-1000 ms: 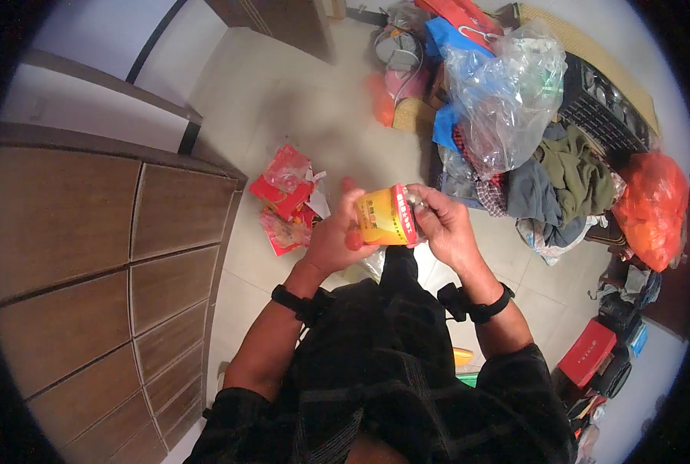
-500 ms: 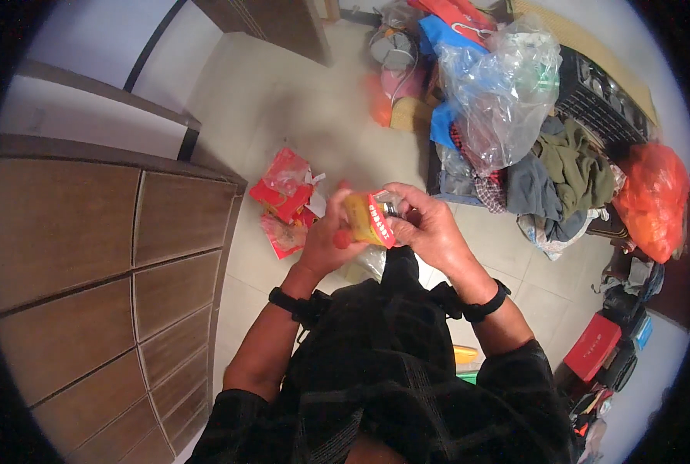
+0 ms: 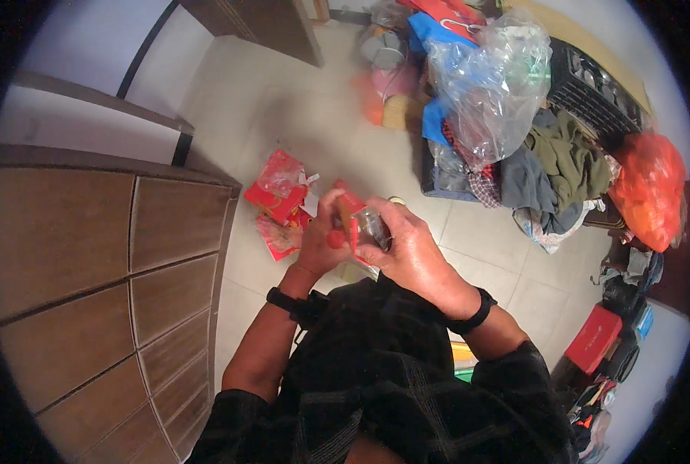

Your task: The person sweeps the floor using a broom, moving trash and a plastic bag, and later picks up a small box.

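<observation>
In front of my body, both hands are closed around a small red and yellow box. My left hand (image 3: 318,246) grips the box (image 3: 349,206) from the left, and a round red bit shows by its thumb. My right hand (image 3: 416,254) has its fingers and thumb curled round a small clear container (image 3: 371,227) with something dark in it. This container sits at the box's right end, partly inside or against it; I cannot tell which. Below and left of the hands, red packages (image 3: 277,185) with clear wrapping lie on the tiled floor.
Brown panelled cabinets (image 3: 176,220) line the left side. At the upper right are a big clear plastic bag (image 3: 488,89), heaped clothes (image 3: 565,158), a black crate (image 3: 592,81) and an orange-red bag (image 3: 650,189). A red box (image 3: 594,338) stands at the lower right.
The box has turned, so its yellow face no longer shows, and more of the clear container is visible at its end. My right hand has shifted left and down.
</observation>
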A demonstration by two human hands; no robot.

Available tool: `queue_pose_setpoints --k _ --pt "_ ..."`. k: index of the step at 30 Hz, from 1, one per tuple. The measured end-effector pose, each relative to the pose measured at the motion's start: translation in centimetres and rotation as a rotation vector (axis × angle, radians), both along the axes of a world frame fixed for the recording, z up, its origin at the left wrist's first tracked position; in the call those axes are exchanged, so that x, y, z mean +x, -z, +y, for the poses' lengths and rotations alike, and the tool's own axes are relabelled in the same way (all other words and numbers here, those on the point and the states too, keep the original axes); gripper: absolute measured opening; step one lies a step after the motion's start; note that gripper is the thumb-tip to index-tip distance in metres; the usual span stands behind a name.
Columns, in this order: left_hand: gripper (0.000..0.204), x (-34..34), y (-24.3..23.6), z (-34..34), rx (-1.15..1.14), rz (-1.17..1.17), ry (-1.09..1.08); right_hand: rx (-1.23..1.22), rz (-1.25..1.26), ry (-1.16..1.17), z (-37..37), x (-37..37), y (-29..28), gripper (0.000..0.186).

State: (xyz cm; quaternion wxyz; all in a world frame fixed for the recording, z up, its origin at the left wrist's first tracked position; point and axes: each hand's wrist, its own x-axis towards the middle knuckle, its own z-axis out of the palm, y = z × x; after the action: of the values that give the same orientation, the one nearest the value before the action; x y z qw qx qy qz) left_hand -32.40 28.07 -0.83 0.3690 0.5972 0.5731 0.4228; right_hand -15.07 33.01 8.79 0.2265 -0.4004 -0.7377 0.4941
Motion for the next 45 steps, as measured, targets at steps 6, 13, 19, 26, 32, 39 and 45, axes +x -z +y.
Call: queue_pose_setpoints --k 6,13,19,26,32,39,45 --pt "0.09 -0.3 -0.4 0.0 0.047 0.047 0.032 0.042 -0.04 0.027 -0.8 -0.8 0.4 0.063" --pt "0.088 -0.9 -1.4 0.1 0.058 0.113 0.07 0.116 -0.055 0.117 -1.3 -2.1 0.6 0.057" --pt "0.086 -0.4 -0.5 -0.3 0.015 0.05 0.04 0.099 -0.105 0.079 -0.4 -2.3 0.7 0.056" --pt "0.08 0.0 0.0 -0.5 -0.094 -0.094 -0.003 -0.001 0.13 0.07 -1.4 0.4 1.5 0.054" --pt "0.081 0.2 -0.6 -1.1 -0.124 -0.123 -0.003 0.051 -0.065 0.087 -3.0 -0.3 -0.1 0.071" --pt "0.085 -0.7 -0.5 -2.3 -0.128 -0.086 -0.036 -0.21 0.205 0.228 1.5 1.6 5.5 0.048" --pt "0.064 -3.3 -2.2 -6.7 -0.375 -0.006 -0.128 -0.515 -0.033 0.338 7.7 4.1 14.9 0.04"
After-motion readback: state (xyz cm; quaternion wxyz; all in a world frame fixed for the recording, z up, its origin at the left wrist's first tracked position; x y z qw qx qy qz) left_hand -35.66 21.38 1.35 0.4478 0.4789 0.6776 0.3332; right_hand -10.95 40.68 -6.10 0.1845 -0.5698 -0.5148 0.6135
